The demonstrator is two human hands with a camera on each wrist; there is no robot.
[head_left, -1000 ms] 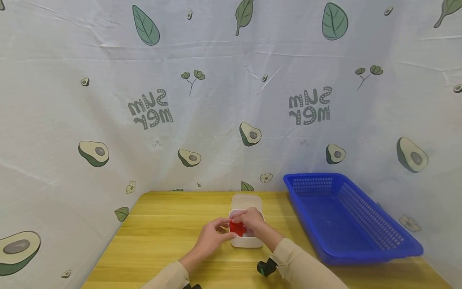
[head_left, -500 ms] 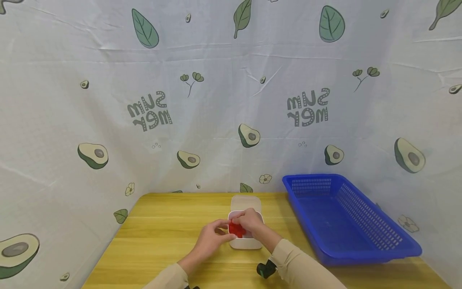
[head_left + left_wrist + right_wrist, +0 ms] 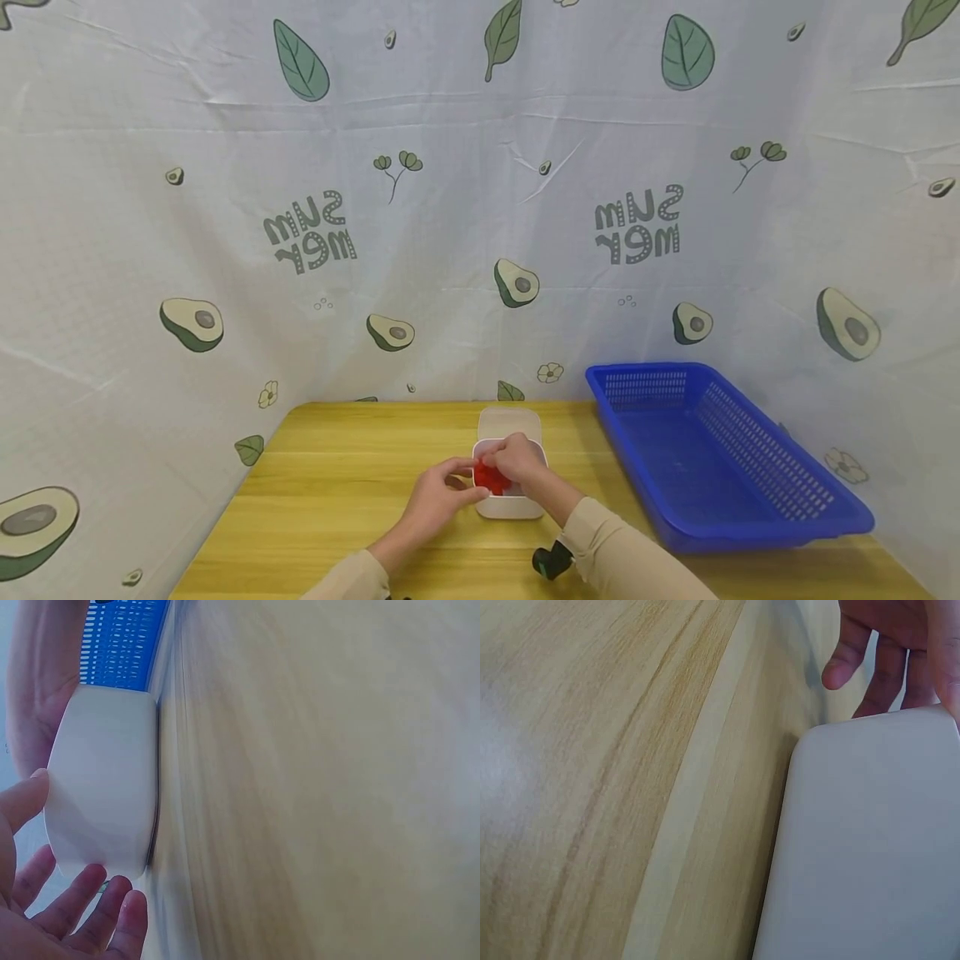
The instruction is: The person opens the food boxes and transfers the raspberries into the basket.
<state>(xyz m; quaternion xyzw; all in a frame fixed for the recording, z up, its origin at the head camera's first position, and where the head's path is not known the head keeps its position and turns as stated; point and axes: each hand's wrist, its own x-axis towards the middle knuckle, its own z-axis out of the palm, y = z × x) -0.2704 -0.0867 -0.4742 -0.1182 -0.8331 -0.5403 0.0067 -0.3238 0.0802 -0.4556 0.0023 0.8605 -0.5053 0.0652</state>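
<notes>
A small white box [image 3: 512, 507] stands on the wooden table, its lid [image 3: 510, 422] swung back behind it. Inside its left half lies something bright red [image 3: 491, 478], with lobed edges, partly covered by fingers. My right hand [image 3: 522, 458] reaches over the box from the right, its curled fingertips pinching at the red piece. At the box's left end my left hand [image 3: 438, 498] holds the wall, thumb near the front corner and index finger further back at the rim. In the left wrist view the box [image 3: 105, 784] hides the right fingertips.
A large blue plastic basket [image 3: 705, 467] with slotted walls stands on the right of the table [image 3: 337, 467]. Behind the table hangs a pale cloth [image 3: 450, 225] printed with avocados and leaves. A black wrist device [image 3: 552, 561] sits under the right sleeve.
The head view has tipped slightly, so the scene sits a little lower. Both hands stay at the box, with only slight finger movement around the red piece.
</notes>
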